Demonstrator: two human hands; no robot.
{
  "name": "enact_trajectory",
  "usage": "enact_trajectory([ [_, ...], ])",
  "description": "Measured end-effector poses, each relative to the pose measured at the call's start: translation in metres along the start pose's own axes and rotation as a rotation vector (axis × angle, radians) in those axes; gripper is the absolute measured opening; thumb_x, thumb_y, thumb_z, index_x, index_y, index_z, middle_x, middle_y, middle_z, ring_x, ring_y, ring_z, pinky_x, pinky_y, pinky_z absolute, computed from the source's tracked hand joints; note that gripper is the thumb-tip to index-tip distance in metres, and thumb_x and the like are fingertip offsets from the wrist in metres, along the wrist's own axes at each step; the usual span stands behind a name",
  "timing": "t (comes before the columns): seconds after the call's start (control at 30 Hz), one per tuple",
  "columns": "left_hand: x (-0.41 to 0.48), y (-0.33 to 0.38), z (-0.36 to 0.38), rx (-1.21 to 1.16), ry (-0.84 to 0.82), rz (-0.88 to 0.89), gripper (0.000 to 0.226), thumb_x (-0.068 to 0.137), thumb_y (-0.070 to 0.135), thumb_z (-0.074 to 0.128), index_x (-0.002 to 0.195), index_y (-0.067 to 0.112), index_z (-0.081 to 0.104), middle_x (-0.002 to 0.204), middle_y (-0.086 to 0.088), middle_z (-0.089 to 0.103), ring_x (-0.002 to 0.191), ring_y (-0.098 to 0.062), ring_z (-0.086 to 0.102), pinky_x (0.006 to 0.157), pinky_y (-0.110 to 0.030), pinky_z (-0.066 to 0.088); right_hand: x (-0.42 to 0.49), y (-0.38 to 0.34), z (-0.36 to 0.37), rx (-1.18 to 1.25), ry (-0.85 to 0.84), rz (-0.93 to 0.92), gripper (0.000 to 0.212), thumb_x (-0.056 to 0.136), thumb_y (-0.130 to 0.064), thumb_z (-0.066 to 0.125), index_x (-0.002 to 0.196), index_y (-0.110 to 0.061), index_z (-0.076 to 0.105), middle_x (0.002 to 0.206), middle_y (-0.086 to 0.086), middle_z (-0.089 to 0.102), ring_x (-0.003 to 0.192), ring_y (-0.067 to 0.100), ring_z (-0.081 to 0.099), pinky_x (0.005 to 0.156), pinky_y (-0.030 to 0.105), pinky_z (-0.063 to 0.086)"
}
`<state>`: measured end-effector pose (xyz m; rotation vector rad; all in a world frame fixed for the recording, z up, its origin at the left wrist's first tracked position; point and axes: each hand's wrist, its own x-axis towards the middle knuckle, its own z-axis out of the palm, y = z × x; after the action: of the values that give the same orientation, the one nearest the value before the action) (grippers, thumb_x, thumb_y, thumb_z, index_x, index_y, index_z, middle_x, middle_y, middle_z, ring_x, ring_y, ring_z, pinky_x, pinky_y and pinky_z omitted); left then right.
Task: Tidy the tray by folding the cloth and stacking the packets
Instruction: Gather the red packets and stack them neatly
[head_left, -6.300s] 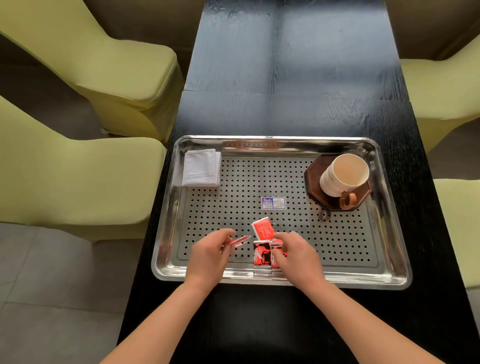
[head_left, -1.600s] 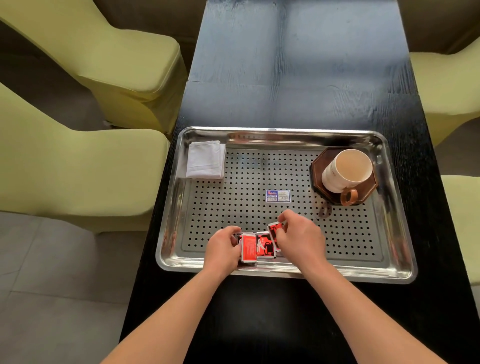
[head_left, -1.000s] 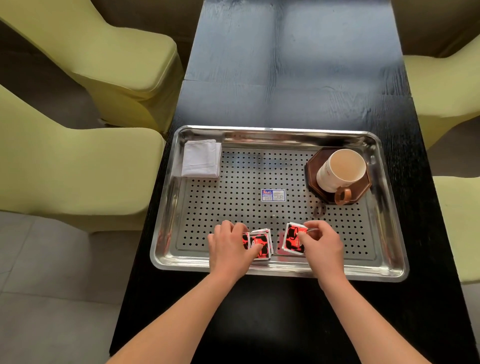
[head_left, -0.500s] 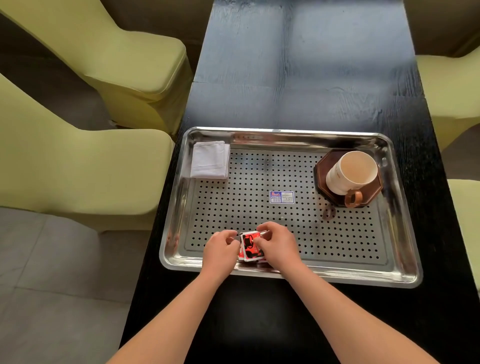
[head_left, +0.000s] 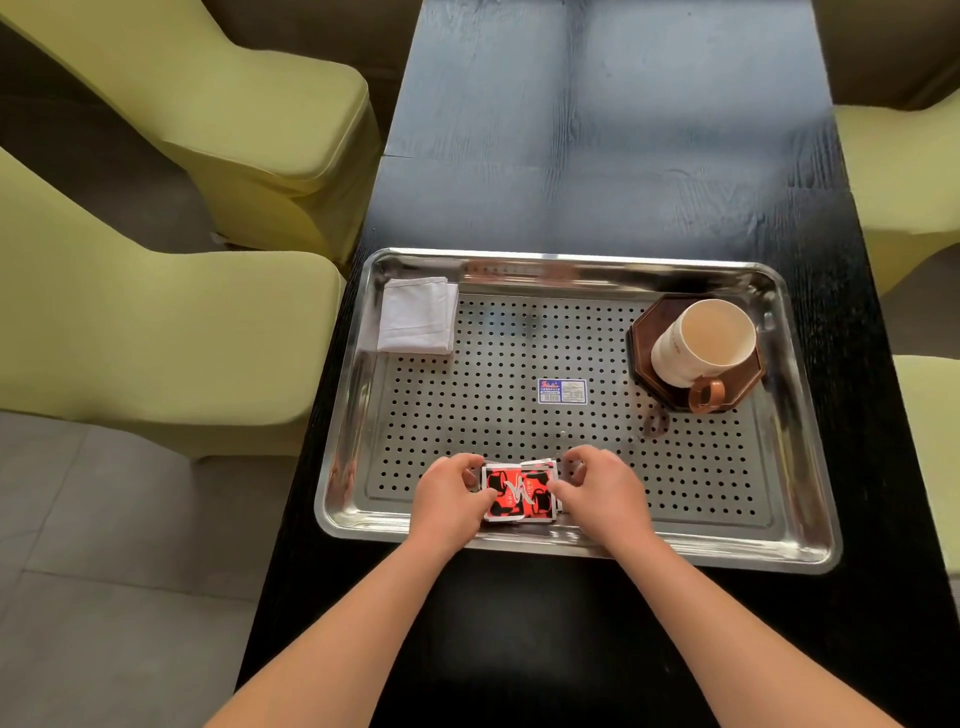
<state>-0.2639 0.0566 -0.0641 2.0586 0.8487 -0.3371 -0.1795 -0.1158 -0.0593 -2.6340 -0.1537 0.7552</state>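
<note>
While pinching the packets (head_left: 519, 493) between curled left hand (head_left: 449, 499) and right hand (head_left: 597, 491), square their edges gently, then settle them flat on the tray (head_left: 571, 543).

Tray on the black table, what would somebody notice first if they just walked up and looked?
Most likely the stack of red packets at the near edge of the shiny metal tray, gripped on its sides by the left hand and right hand. Next, the cream cup on a dark octagonal coaster in the far right corner, and the folded white cloth in the far left corner.
</note>
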Motion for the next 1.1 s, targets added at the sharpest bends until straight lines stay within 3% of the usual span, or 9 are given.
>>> enact_trajectory([
  [0.13,0.0,0.001,0.002,0.023,0.001,-0.001,0.045,0.083,0.016,0.073,0.127,0.022,0.063,0.104,0.0,0.063,0.092,-0.014,0.061,0.082,-0.03,0.053,-0.001,0.002,0.005,-0.018,-0.057,-0.089,0.051,0.086,-0.038,0.074,0.134,-0.031,0.056,0.098,-0.007,0.053,0.088,0.013,0.055,0.073,0.027,0.042],
  [0.23,0.002,0.002,0.003,0.039,0.007,0.006,0.046,0.084,0.015,0.072,0.128,0.022,0.062,0.102,0.001,0.062,0.091,-0.013,0.06,0.08,-0.027,0.05,0.0,-0.003,0.007,-0.109,-0.126,-0.132,0.057,0.093,-0.037,0.066,0.145,-0.038,0.044,0.113,-0.003,0.05,0.098,0.018,0.057,0.081,0.032,0.05],
  [0.33,0.004,0.003,0.004,0.064,0.0,0.001,0.047,0.085,0.016,0.071,0.13,0.023,0.061,0.106,0.0,0.061,0.094,-0.014,0.059,0.082,-0.027,0.049,0.003,-0.004,0.005,-0.164,-0.159,-0.152,0.048,0.096,-0.029,0.06,0.141,-0.038,0.047,0.12,0.0,0.05,0.103,0.024,0.059,0.084,0.038,0.053],
  [0.43,0.005,0.005,0.005,0.082,-0.015,-0.004,0.047,0.087,0.015,0.07,0.132,0.021,0.06,0.111,-0.003,0.064,0.099,-0.016,0.06,0.088,-0.031,0.051,0.005,-0.002,0.002,-0.142,-0.134,-0.148,0.037,0.096,-0.025,0.058,0.132,-0.031,0.057,0.116,0.0,0.051,0.097,0.022,0.059,0.082,0.036,0.052],
  [0.63,0.007,0.007,0.009,0.1,0.003,0.001,0.045,0.086,0.015,0.07,0.13,0.02,0.062,0.115,-0.004,0.061,0.102,-0.016,0.061,0.086,-0.027,0.05,0.002,-0.004,0.004,-0.065,-0.106,-0.135,0.051,0.086,-0.049,0.069,0.133,-0.033,0.054,0.114,-0.003,0.049,0.098,0.018,0.06,0.08,0.032,0.05],
  [0.8,0.006,0.013,0.013,0.099,-0.013,0.003,0.046,0.087,0.014,0.07,0.131,0.019,0.061,0.117,-0.003,0.059,0.104,-0.016,0.06,0.088,-0.027,0.051,0.002,-0.005,0.008,-0.062,-0.103,-0.105,0.043,0.088,-0.034,0.072,0.129,-0.029,0.058,0.114,-0.002,0.048,0.096,0.018,0.058,0.08,0.032,0.052],
  [1.1,0.003,0.009,0.009,0.084,-0.033,-0.003,0.043,0.086,0.016,0.065,0.129,0.019,0.063,0.106,0.0,0.065,0.095,-0.014,0.06,0.083,-0.027,0.048,0.0,0.008,0.004,0.052,-0.01,-0.042,0.034,0.092,-0.025,0.067,0.125,-0.017,0.064,0.101,-0.002,0.064,0.093,0.015,0.057,0.081,0.028,0.046],
])
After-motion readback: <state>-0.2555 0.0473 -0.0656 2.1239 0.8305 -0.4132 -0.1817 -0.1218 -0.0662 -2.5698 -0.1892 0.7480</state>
